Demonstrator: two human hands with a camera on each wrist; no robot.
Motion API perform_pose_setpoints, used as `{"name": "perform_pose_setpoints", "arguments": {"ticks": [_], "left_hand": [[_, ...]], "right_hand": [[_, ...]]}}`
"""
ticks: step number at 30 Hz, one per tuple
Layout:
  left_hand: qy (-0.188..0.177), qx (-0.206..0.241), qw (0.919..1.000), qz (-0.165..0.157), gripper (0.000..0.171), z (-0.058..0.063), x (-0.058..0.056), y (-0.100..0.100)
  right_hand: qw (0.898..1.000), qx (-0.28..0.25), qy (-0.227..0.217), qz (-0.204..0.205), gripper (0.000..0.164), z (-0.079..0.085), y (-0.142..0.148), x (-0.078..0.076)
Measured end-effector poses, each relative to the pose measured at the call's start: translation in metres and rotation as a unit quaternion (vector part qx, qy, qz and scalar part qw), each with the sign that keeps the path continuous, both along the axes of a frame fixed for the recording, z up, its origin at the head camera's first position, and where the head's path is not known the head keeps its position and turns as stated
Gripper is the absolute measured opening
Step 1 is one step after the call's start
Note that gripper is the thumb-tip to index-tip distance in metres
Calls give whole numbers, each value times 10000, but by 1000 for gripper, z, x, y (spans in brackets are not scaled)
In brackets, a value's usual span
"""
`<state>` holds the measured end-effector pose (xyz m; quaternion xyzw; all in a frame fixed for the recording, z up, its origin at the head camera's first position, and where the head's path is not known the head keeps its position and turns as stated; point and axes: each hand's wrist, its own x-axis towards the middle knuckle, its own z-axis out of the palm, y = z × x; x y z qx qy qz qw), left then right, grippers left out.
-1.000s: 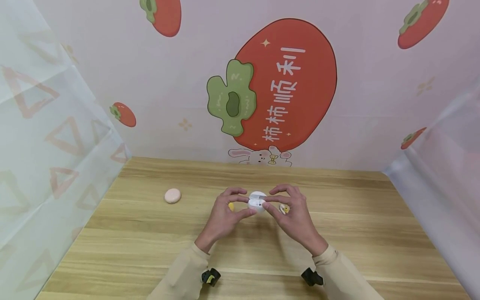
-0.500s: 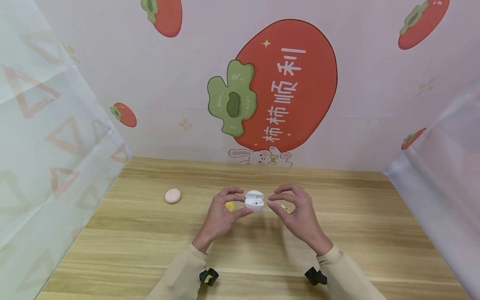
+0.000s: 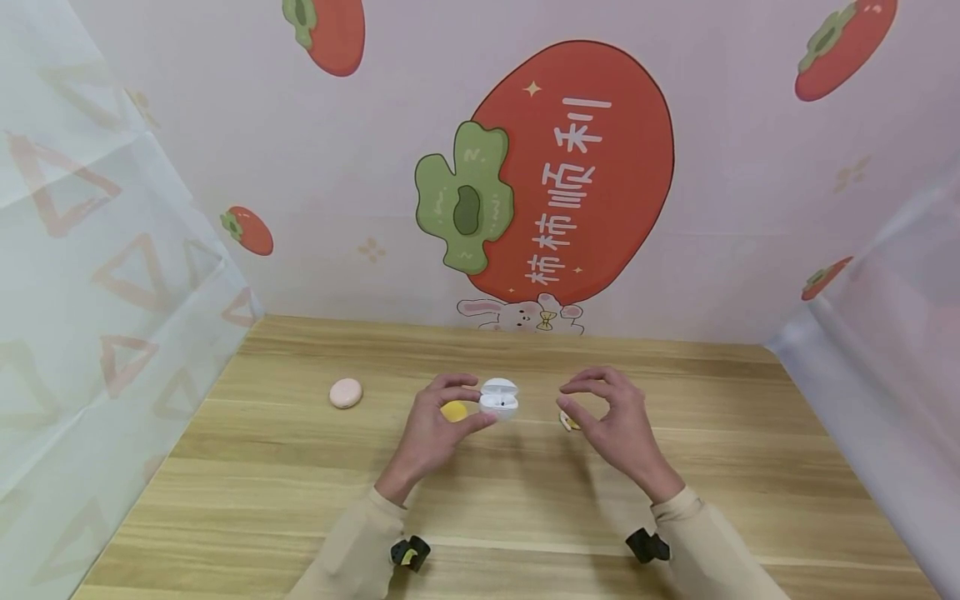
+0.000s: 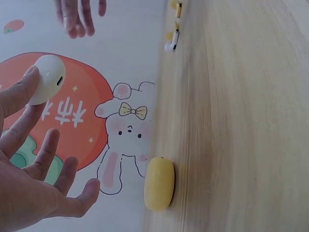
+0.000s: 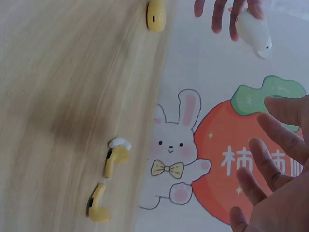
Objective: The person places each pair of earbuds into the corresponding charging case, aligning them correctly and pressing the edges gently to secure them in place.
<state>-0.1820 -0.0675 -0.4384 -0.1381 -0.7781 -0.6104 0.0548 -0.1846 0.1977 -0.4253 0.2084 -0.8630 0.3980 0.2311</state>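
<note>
Between its thumb and fingers, my left hand pinches a white earbud case in the air, its lid raised. A small dark spot shows inside the case, and the charging port faces the left wrist camera. My right hand hovers to the right of the case with relaxed, bent fingers and nothing in them. On the table below it, the right wrist view shows a yellow earbud against a white earbud, plus another yellow earbud just apart. A yellow earbud case stands below my left hand.
A round pink case lies on the wooden table, at the left. Behind the table rises a backdrop printed with persimmons and a rabbit; a pale sheet hangs along the left side.
My right hand has come off the white case and drawn away to the right. My left hand has carried the case slightly left, uncovering more of the yellow case.
</note>
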Motion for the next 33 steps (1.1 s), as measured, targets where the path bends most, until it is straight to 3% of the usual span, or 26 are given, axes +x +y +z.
{"name": "perform_pose_setpoints", "arguments": {"ticks": [6,15,24,33], "left_hand": [[6,26,10000,48,26,0,0,-4],[55,-6,9999,92,26,1,0,-9],[-13,60,9999,101,27,0,-1,-15],[-45,118,9998,122,25,1,0,-17]], "right_hand": [[9981,289,-485,-265,14,-7,7,-4],[9903,806,-1082,-331,16,-18,12,-13],[9760,1353,-1626,-528,21,-27,12,-21],[9545,1964,-2125,-716,21,-31,11,-27]]}}
